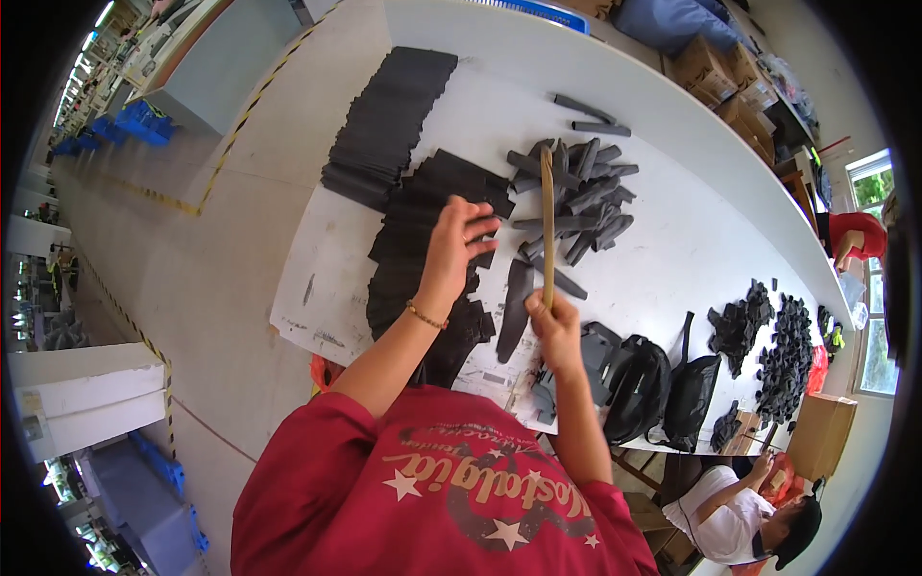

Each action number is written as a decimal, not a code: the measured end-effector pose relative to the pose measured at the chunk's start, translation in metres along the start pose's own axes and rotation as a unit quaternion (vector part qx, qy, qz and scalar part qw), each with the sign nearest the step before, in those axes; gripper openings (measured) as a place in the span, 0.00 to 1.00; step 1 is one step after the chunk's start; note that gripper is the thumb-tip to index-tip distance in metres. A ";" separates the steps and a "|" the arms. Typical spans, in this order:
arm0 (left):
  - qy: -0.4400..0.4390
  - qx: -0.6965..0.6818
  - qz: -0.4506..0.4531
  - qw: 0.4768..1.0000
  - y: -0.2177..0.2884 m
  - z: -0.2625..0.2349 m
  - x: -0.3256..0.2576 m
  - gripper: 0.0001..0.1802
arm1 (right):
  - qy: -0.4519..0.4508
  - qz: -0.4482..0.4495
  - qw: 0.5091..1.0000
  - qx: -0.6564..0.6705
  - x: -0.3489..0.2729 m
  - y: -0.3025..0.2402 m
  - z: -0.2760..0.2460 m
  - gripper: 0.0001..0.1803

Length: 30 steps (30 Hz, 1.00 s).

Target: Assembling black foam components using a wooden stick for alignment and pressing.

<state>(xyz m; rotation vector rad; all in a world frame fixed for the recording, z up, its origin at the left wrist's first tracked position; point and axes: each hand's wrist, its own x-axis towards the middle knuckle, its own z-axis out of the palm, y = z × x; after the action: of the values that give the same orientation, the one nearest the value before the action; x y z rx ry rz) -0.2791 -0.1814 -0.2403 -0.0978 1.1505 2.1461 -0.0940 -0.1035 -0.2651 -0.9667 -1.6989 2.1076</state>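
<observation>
My right hand (555,331) is closed round the lower end of a long, thin tan wooden stick (548,216), which points away from me over the white table (480,101). My left hand (461,238) hovers at or just above a spread of overlapping flat black pieces (408,230), its fingers apart and nothing in them. Whether its fingertips touch the pieces I cannot tell. Beside the stick, a single long, dark tapered piece (516,312) lies between my hands. Just past the stick is a loose heap of dark rolled or tube-like pieces (591,192).
Farther left lies a neat overlapping row of black pieces (389,120). Black bags (639,384) rest right of my right arm, with piles of small black pieces (786,355) beyond. A raised white panel (701,115) borders the far side. A co-worker in white (725,514) sits at lower right.
</observation>
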 end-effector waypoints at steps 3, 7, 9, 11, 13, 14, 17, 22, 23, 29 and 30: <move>-0.015 0.202 0.107 0.974 -0.018 -0.036 -0.016 0.10 | 0.099 -0.119 0.985 -0.074 0.038 -0.036 -0.017 0.11; -0.004 0.309 0.134 0.942 -0.025 -0.098 -0.026 0.07 | 0.227 -0.205 0.939 -0.160 0.077 -0.077 -0.055 0.19; -0.055 0.469 0.157 0.867 -0.031 -0.117 -0.046 0.05 | 0.181 -0.131 0.965 -0.140 0.071 -0.056 -0.054 0.19; -0.067 0.511 0.157 0.842 -0.033 -0.128 -0.064 0.05 | 0.122 -0.045 0.982 -0.140 0.049 -0.010 -0.055 0.17; -0.070 0.526 0.159 0.833 -0.037 -0.145 -0.080 0.05 | 0.069 -0.001 0.985 -0.160 0.023 0.027 -0.054 0.15; -0.103 0.544 0.117 0.825 -0.043 -0.156 -0.088 0.06 | 0.072 0.030 0.985 -0.155 0.008 0.042 -0.052 0.14; -0.213 0.592 0.027 0.776 -0.067 -0.180 -0.110 0.09 | 0.039 0.016 0.986 -0.161 -0.019 0.087 -0.061 0.13; -0.286 0.685 0.083 0.665 -0.111 -0.194 -0.132 0.12 | 0.051 0.064 0.983 -0.164 -0.048 0.109 -0.059 0.14; -0.323 0.700 0.192 0.607 -0.117 -0.195 -0.127 0.12 | 0.052 0.063 0.983 -0.163 -0.049 0.111 -0.056 0.14; -0.474 0.706 0.249 0.463 -0.112 -0.228 -0.114 0.09 | 0.054 0.059 0.984 -0.158 -0.055 0.120 -0.035 0.13; -0.486 0.708 0.247 0.449 -0.104 -0.234 -0.113 0.08 | 0.055 0.053 0.984 -0.158 -0.056 0.123 -0.034 0.13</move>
<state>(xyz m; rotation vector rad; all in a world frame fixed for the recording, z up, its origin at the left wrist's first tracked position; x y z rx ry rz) -0.1877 -0.3809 -0.4137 2.0722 1.7568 0.4506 -0.0069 -0.1442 -0.3651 -1.2625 -2.0032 1.8370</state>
